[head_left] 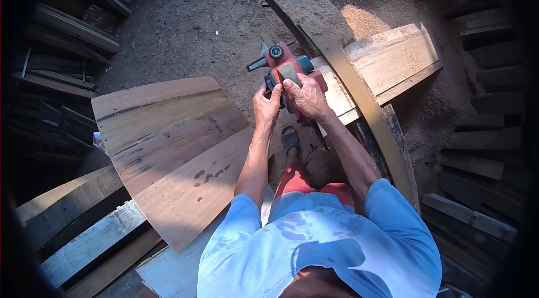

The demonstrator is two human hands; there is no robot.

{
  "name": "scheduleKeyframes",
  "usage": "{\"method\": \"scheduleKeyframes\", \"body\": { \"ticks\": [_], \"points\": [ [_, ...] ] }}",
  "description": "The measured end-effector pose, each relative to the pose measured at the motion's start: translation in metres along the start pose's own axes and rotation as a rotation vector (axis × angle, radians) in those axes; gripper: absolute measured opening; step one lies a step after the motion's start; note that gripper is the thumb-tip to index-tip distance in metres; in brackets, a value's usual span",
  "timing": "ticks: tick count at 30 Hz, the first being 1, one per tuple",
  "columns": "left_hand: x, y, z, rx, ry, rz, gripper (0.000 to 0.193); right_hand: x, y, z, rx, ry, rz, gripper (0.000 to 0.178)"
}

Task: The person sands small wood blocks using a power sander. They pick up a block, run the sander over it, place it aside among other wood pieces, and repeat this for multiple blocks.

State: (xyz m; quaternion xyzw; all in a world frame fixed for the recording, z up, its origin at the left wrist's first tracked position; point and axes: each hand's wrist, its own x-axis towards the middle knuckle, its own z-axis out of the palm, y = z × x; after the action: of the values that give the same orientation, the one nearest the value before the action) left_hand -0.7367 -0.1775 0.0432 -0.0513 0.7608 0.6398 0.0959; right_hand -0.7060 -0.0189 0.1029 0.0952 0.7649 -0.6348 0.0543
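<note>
A red and black electric planer point(276, 61) is held up in front of me, off the boards, its dark knob on the far side. My left hand point(266, 108) is closed on its near left side, thumb against the body. With the thumb and fingers of my right hand point(307, 97), I grip the planer's near right part, around a grey-green patch. Close to the tool's right lies a pale planed board point(393, 62), crossed by a long yellowish-brown beam point(355, 86). The fingertips under the planer are hidden.
Wide joined planks point(174, 135) lie to my left, with dark stains. Sawdust and shavings point(365, 20) cover a dusty plank point(306, 3) and the ground at right. Stacked timber point(483, 141) lines the right side, more wood point(73, 28) the left. My sandaled foot point(290, 140) stands below the planer.
</note>
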Motion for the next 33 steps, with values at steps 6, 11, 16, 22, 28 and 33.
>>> {"method": "scheduleKeyframes", "body": {
  "ticks": [6, 11, 16, 22, 28, 33],
  "points": [
    [-0.057, -0.002, -0.011, 0.259, 0.007, 0.064, 0.068, -0.053, 0.008, 0.001, 0.049, 0.020, -0.150, 0.066],
    [-0.144, -0.017, -0.009, 0.208, -0.031, -0.060, 0.078, -0.134, 0.012, -0.008, 0.080, -0.051, -0.012, 0.063],
    [-0.193, -0.024, 0.009, 0.279, -0.040, -0.106, 0.071, -0.184, 0.021, -0.017, -0.009, -0.051, 0.098, 0.055],
    [-0.211, -0.026, 0.030, 0.303, -0.057, -0.102, 0.068, -0.206, 0.040, -0.032, -0.068, -0.035, 0.140, 0.054],
    [-0.193, -0.032, 0.028, 0.351, -0.056, -0.081, 0.057, -0.195, 0.036, -0.026, -0.053, -0.028, 0.139, 0.055],
    [-0.165, -0.027, 0.024, 0.296, -0.030, -0.091, 0.065, -0.164, 0.034, -0.021, -0.009, -0.015, 0.116, 0.057]
  ]
}}
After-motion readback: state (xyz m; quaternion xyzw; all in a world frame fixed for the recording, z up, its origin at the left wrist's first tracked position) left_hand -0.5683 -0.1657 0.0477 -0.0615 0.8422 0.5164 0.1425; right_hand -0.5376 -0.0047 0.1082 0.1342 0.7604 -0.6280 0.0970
